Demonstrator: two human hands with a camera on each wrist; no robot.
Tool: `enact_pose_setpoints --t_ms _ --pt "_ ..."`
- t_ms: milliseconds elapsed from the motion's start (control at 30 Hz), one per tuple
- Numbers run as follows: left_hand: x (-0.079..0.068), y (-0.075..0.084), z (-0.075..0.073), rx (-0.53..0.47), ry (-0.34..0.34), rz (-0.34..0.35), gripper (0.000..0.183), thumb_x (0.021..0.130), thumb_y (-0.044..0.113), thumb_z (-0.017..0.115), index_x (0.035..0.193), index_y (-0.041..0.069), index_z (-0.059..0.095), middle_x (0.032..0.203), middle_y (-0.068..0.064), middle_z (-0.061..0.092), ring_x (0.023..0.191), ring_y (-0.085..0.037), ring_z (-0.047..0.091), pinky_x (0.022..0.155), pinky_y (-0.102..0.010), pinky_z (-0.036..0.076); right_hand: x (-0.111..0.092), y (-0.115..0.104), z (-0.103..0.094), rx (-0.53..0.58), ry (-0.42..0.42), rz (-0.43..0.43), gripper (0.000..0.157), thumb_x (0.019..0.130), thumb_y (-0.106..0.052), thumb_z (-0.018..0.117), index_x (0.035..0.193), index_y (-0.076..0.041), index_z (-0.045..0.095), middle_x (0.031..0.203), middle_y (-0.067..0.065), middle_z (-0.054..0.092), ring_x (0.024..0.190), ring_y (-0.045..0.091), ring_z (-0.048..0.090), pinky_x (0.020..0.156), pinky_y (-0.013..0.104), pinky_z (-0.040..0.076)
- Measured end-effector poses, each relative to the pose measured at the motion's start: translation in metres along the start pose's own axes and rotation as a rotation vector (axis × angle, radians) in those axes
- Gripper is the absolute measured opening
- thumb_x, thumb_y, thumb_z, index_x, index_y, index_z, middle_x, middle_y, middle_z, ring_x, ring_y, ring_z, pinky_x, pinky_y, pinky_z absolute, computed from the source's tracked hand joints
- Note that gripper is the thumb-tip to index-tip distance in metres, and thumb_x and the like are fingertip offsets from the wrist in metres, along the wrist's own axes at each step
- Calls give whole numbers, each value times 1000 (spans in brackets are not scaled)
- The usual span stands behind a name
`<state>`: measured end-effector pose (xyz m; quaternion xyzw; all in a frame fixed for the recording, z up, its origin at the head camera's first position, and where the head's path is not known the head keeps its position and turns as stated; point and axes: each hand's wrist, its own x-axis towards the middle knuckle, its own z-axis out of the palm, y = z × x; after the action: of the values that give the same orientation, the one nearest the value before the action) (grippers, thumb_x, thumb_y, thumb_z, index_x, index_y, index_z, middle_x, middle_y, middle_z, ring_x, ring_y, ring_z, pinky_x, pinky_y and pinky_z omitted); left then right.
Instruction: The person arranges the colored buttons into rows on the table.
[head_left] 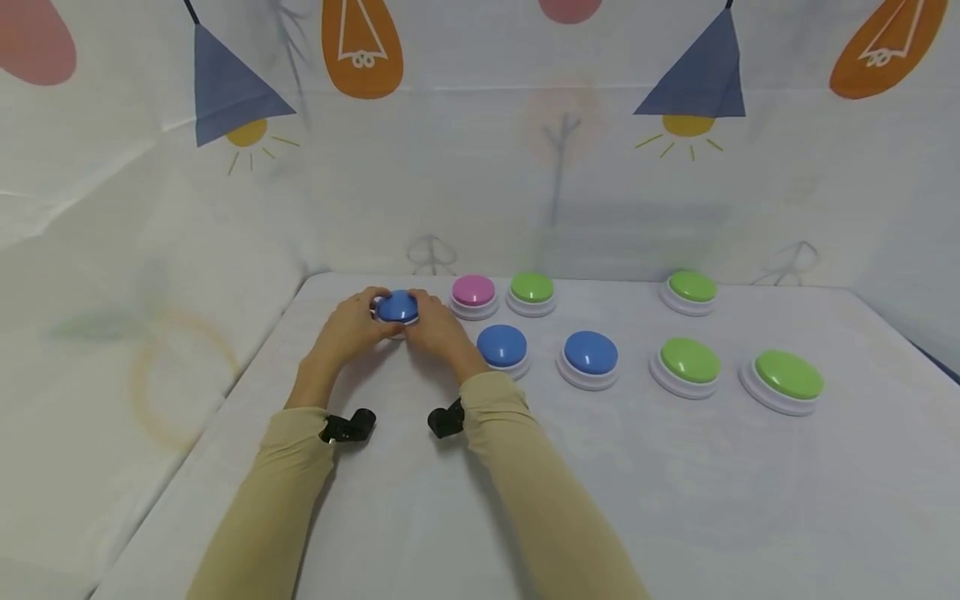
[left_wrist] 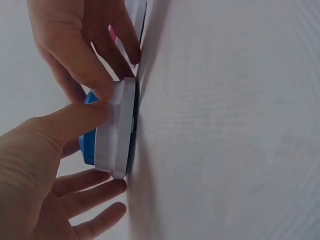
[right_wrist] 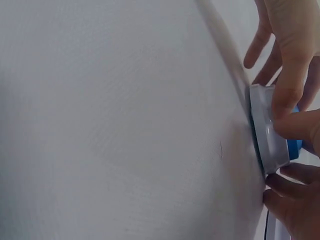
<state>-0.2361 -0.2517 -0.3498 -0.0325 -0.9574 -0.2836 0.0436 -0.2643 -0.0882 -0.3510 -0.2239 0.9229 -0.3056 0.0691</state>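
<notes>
Both hands grip a blue push button (head_left: 397, 308) with a white round base, at the far left of the white table (head_left: 420, 517). My left hand (head_left: 351, 327) holds its left side and my right hand (head_left: 438, 333) its right side. In the left wrist view, both thumbs meet on the near side of the white base (left_wrist: 117, 135), fingers spread around it. The base's dark underside edge sits close along the tabletop. From the right wrist, the same blue dome (right_wrist: 294, 149) shows partly behind the fingers.
Right of the hands stand a pink button (head_left: 473, 292) and a green one (head_left: 532, 288) at the back. Two blue buttons (head_left: 502, 347) (head_left: 591, 353) stand nearer, one beside my right wrist. Several green buttons (head_left: 690, 361) are farther right. A printed cloth (head_left: 465, 167) hangs behind.
</notes>
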Motion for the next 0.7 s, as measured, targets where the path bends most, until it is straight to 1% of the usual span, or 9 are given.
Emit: enact_pose_setpoints --t_ms 100,267,467,600,700 --pt "0 1 -3 -32 3 12 66 88 33 72 143 6 46 133 -27 56 119 -41 56 96 -53 46 -2 1 -3 45 27 -12 64 97 -17 60 153 -7 31 149 18 44 137 28 44 114 38 35" --pt "0 1 -10 -95 6 26 61 91 36 70 141 8 48 135 -23 56 122 -38 56 96 -52 48 -6 0 -7 107 75 -31 60 99 -21 60 151 -8 34 146 18 45 133 27 48 112 37 38" --pt "-4 2 -16 -123 18 37 63 91 40 70 141 9 49 135 -22 55 122 -37 56 97 -52 47 -9 -4 -10 96 130 -67 58 98 -22 60 150 -7 37 143 19 46 131 27 49 111 35 38" --pt "-6 4 -18 -137 25 53 63 90 40 70 140 9 50 133 -21 56 122 -36 57 96 -51 48 -13 -5 -11 92 147 -59 58 99 -24 59 150 -8 37 142 18 46 130 26 49 111 35 39" --pt "-8 7 -18 -152 29 65 63 89 43 71 139 11 51 133 -20 57 121 -35 58 94 -51 49 -18 -6 -13 90 176 -55 57 98 -24 58 149 -8 38 141 18 47 128 26 51 109 37 41"
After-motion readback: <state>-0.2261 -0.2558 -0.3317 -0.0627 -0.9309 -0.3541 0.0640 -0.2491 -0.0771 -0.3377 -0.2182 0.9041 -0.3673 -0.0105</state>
